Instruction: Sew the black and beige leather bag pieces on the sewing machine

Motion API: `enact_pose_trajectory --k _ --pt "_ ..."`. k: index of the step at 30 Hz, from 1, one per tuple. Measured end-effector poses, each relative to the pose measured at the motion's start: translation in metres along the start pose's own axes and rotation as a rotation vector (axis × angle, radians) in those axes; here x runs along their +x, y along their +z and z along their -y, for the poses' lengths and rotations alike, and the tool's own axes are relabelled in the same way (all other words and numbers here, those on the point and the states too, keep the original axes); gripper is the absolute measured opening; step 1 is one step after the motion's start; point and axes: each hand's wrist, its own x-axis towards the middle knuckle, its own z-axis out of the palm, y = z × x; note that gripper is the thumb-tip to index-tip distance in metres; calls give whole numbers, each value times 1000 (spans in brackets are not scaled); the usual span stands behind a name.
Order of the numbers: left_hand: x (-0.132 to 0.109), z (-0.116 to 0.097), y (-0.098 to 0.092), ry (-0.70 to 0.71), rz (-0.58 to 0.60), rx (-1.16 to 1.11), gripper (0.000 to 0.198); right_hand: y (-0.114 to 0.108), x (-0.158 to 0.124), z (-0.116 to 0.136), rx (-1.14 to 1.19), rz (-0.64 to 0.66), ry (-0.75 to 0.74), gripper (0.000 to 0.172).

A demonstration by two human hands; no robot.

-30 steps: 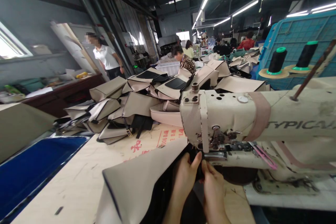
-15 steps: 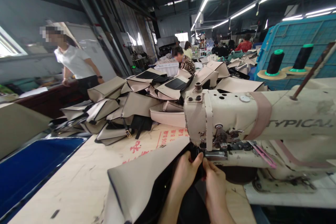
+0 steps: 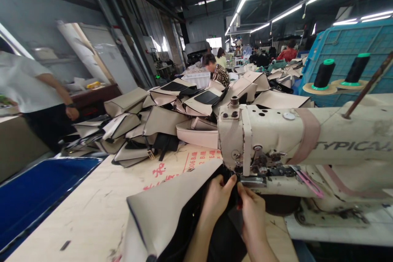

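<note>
A beige bag with a black inside [image 3: 159,208] lies under the head of an industrial sewing machine [image 3: 270,131]. Its black edge reaches in beneath the needle area, where the exact stitching spot is too dark to make out. My left hand [image 3: 218,194] pinches that black edge just left of the presser foot. Close beside it, my right hand [image 3: 252,206] is closed on the same dark edge with thumb and fingertips. Both hands are nearly touching, and the bag's body hangs below and left of them.
Several beige and black bags [image 3: 166,120] are piled behind the wooden table [image 3: 89,208]. At left stands a blue-lined bin [image 3: 37,200], with a person in a white top [image 3: 33,86] beyond it. Black thread spools [image 3: 324,74] stand over the machine before a blue crate [image 3: 368,45].
The person in the white top has moved left, partly out of view. My hands keep almost the same place at the machine, and the bag has barely shifted.
</note>
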Motion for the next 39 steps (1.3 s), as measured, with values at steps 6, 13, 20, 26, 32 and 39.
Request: enact_pose_trajectory --k 6,13,20,26,32,39 --pt "1 1 -1 6 -16 16 45 -1 2 0 -26 -15 11 41" --pt "-1 1 -1 2 -35 38 44 -4 -2 3 -76 33 14 43" --pt "-4 1 -1 6 -52 41 43 -18 7 6 -254 176 -76 41" --pt "-5 0 3 11 -84 51 41 -22 12 2 -311 218 -111 44" --pt "-23 17 -19 -3 -83 17 42 -4 -13 -10 -292 261 -131 42" --pt "-44 57 -57 44 -59 -307 33 8 -35 13 -566 399 -520 33"
